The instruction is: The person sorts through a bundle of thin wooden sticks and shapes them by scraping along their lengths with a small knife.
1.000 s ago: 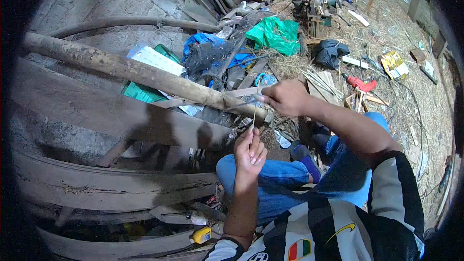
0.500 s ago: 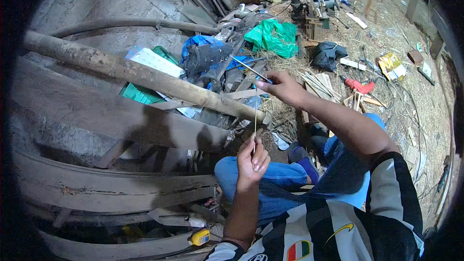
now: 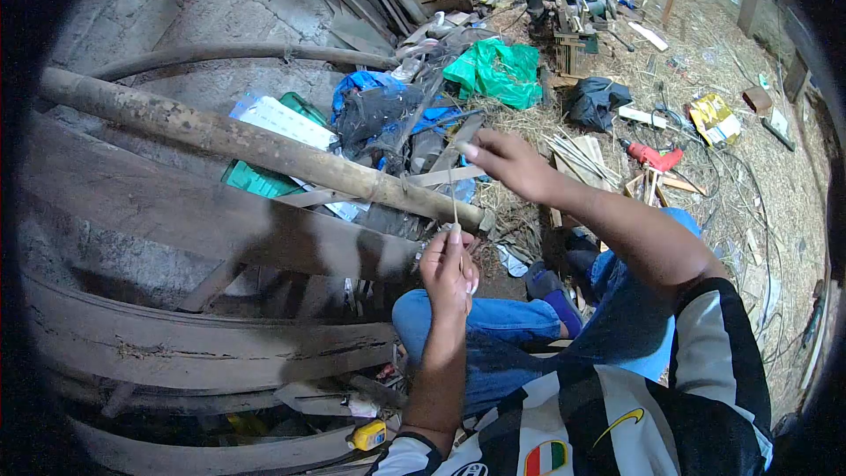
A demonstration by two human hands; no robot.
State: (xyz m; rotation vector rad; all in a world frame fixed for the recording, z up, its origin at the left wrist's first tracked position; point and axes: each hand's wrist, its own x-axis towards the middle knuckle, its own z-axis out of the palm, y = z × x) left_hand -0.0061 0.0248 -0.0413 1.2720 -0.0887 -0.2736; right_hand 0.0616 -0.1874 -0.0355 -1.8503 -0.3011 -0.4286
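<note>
A thin pale stick (image 3: 456, 201) stands up out of my left hand (image 3: 449, 271), whose thumb and fingers pinch its lower part. Above it, my right hand (image 3: 507, 163) is closed, thumb against fingers, near the stick's upper end. A dark narrow blade (image 3: 464, 134) shows at the right fingertips, blurred against the clutter. Behind both hands a long bamboo pole (image 3: 264, 152) runs down to the right, ending beside the stick.
Wooden boards (image 3: 203, 353) fill the lower left. A red drill (image 3: 654, 156), a black bag (image 3: 597, 103) and thin sticks (image 3: 582, 159) lie to the right. A green bag (image 3: 495, 72) is farther back. A yellow bottle (image 3: 368, 435) sits low down.
The blade, seen clearly pointing up and left half a second ago, has swung and is now hard to make out. My left hand has turned and shifted slightly up and left.
</note>
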